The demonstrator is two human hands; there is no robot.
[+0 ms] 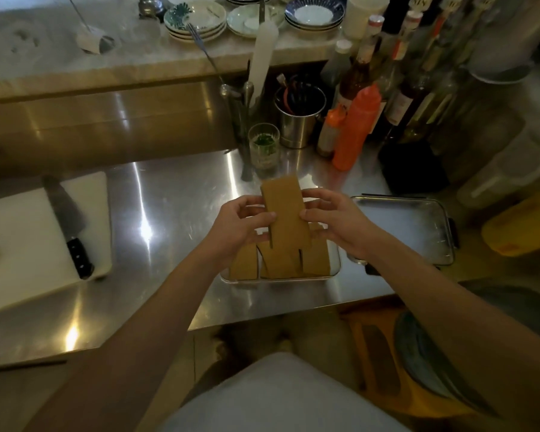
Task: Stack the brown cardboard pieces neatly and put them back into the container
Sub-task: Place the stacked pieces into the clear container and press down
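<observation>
Both hands, left hand (242,222) and right hand (334,222), grip a cardboard stack (286,213) by its side edges above the clear container (335,266) holding more cardboard pieces (315,258) on the desk (175,213).

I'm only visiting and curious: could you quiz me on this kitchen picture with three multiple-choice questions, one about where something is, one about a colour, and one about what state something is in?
1. Where does the knife lie?
A. on the white cutting board
B. inside the clear container
C. among the plates

2. What colour is the tall squeeze bottle?
A. green
B. orange
C. blue

3. What state is the raised cardboard piece in?
A. lying flat on the counter
B. folded into a ball
C. held by the left hand and the right hand, above the container

Answers: 1 A, its blade and handle rest on the board. 2 B, its body is plainly orange. 3 C, fingers of both hands pinch its edges.
</observation>
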